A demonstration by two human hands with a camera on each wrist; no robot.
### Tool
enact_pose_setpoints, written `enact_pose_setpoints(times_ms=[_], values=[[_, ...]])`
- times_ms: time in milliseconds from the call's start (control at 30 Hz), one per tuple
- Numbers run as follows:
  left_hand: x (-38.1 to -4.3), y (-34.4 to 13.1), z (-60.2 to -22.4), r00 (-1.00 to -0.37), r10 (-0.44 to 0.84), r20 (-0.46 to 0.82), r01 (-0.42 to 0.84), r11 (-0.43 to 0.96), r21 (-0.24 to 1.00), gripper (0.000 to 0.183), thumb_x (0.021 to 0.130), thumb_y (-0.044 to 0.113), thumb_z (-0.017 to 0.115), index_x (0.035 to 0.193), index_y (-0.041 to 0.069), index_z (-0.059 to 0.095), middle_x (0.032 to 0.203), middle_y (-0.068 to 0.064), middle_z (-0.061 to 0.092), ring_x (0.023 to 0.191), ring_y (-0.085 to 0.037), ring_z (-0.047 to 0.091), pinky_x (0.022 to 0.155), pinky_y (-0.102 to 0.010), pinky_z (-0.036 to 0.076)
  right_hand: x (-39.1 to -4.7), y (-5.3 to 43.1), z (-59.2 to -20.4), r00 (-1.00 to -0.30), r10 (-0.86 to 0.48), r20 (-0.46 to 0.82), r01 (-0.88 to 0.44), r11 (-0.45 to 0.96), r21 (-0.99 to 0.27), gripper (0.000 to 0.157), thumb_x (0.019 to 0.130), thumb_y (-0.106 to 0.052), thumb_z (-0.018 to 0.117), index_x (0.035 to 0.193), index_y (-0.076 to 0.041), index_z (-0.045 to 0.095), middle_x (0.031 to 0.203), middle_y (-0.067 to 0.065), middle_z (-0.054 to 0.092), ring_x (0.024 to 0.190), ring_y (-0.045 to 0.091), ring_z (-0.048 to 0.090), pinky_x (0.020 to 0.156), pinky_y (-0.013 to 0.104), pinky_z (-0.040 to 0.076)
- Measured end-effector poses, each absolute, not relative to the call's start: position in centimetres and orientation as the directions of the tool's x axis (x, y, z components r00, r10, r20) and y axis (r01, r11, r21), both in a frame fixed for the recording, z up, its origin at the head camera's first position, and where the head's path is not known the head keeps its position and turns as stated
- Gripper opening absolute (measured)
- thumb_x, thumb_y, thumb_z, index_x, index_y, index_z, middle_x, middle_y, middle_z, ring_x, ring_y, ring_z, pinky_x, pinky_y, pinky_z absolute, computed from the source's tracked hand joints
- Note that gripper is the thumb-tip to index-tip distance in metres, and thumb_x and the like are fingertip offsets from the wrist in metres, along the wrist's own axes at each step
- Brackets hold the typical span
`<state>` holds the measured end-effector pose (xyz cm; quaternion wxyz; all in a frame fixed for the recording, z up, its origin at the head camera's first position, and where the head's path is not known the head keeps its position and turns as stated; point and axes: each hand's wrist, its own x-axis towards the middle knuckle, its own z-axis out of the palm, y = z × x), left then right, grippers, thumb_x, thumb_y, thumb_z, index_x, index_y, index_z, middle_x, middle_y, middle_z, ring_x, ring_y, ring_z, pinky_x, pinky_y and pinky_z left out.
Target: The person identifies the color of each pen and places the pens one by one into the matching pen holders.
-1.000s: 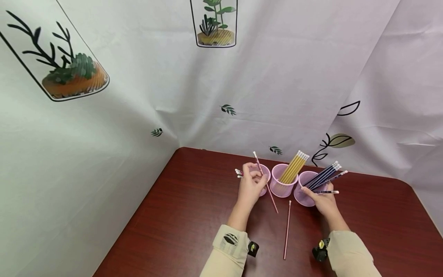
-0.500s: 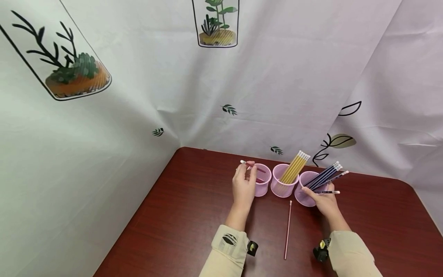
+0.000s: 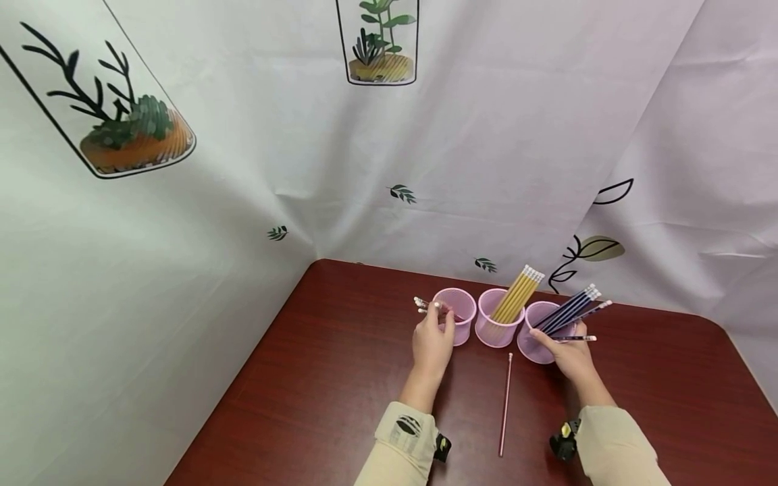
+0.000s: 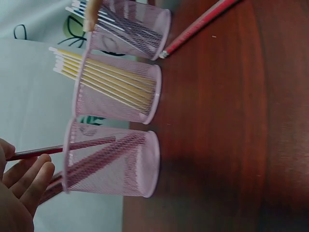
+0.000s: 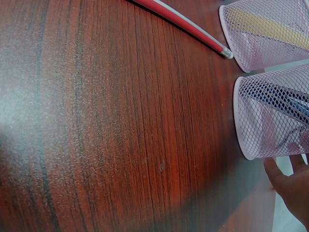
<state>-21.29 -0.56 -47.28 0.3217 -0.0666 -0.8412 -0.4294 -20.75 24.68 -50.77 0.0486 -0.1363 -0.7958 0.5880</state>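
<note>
My left hand [image 3: 433, 341] is at the left pink mesh pencil cup [image 3: 464, 331], pinching a red pencil [image 4: 36, 152] near its eraser end. That pencil's lower part slants down inside the cup. Several other red pencils [image 4: 89, 166] lean in the same cup, their white erasers sticking out to the left past my fingers. My right hand [image 3: 573, 356] grips the right pink mesh cup [image 3: 533, 347], thumb at the rim and fingers round its far side. Dark blue pencils [image 3: 566, 312] lean rightward in it, one lying low over the hand.
Between these two stands a middle mesh cup [image 3: 494, 335] with yellow pencils [image 3: 516, 297]. One red pencil [image 3: 506, 405] lies on the dark red wooden table [image 3: 316, 385] in front of the cups. A printed white curtain [image 3: 486, 148] hangs right behind the table's back edge.
The left hand has brought the red pencil from a tilt in front of the left cup to inside it, its eraser end now low at the rim. The right hand stays on its cup.
</note>
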Motion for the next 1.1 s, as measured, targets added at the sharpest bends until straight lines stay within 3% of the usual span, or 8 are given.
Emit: enact_pose_setpoints(times_ms=[367, 500, 600, 867, 1100], values=[[-21.0, -0.7, -49.0, -0.812, -0.249, 0.528, 0.257, 0.660, 0.706, 0.016, 0.092, 0.021, 0.055, 0.100, 0.007, 0.052, 0.080, -0.005, 0.070, 0.068, -0.030, 0.066, 0.052, -0.043, 0.046, -20.8, 24.6, -50.8, -0.958, 0.279, -0.063, 0.140, 0.266, -0.954, 0.088, 0.083, -0.028, 0.070, 0.142, -0.001, 0.010, 0.140, 0.023, 0.022, 0.127, 0.032, 0.026, 0.107, 0.046, 0.019], [-21.0, -0.7, -49.4, -0.819, -0.275, 0.503, 0.215, 0.667, 0.714, 0.023, 0.092, 0.024, 0.056, 0.100, 0.005, 0.046, 0.072, -0.005, 0.068, 0.063, -0.032, 0.064, 0.049, -0.043, 0.043, -20.7, 24.6, -50.7, -0.957, 0.279, -0.075, 0.153, 0.268, -0.951, 0.090, 0.083, -0.029, 0.070, 0.142, -0.001, 0.008, 0.141, 0.024, 0.021, 0.127, 0.032, 0.025, 0.107, 0.046, 0.018], [-21.2, -0.9, -49.6, -0.825, -0.280, 0.491, 0.220, 0.640, 0.736, 0.021, 0.090, 0.025, 0.060, 0.096, 0.007, 0.050, 0.072, -0.004, 0.067, 0.062, -0.028, 0.062, 0.050, -0.040, 0.043, -20.7, 24.6, -50.6, -0.956, 0.278, -0.088, 0.166, 0.267, -0.949, 0.092, 0.083, -0.030, 0.070, 0.143, -0.002, 0.006, 0.140, 0.024, 0.021, 0.128, 0.033, 0.024, 0.107, 0.047, 0.018], [-22.2, -1.2, -50.2, -0.870, -0.376, 0.318, 0.232, 0.257, 0.938, 0.013, 0.079, 0.011, 0.073, 0.083, 0.001, 0.065, 0.074, -0.004, 0.062, 0.062, -0.009, 0.057, 0.056, -0.023, 0.046, -20.7, 24.5, -50.6, -0.955, 0.282, -0.091, 0.168, 0.261, -0.951, 0.091, 0.083, -0.030, 0.070, 0.142, -0.002, 0.007, 0.139, 0.024, 0.024, 0.127, 0.032, 0.025, 0.107, 0.047, 0.019], [-22.6, -1.2, -50.7, -0.891, -0.403, 0.210, 0.163, 0.148, 0.975, 0.014, 0.078, 0.010, 0.073, 0.078, 0.000, 0.063, 0.066, -0.003, 0.062, 0.055, -0.004, 0.052, 0.052, -0.021, 0.044, -20.8, 24.5, -50.8, -0.954, 0.294, -0.057, 0.135, 0.253, -0.958, 0.088, 0.083, -0.026, 0.070, 0.141, 0.000, 0.010, 0.138, 0.023, 0.024, 0.126, 0.032, 0.027, 0.106, 0.046, 0.020]])
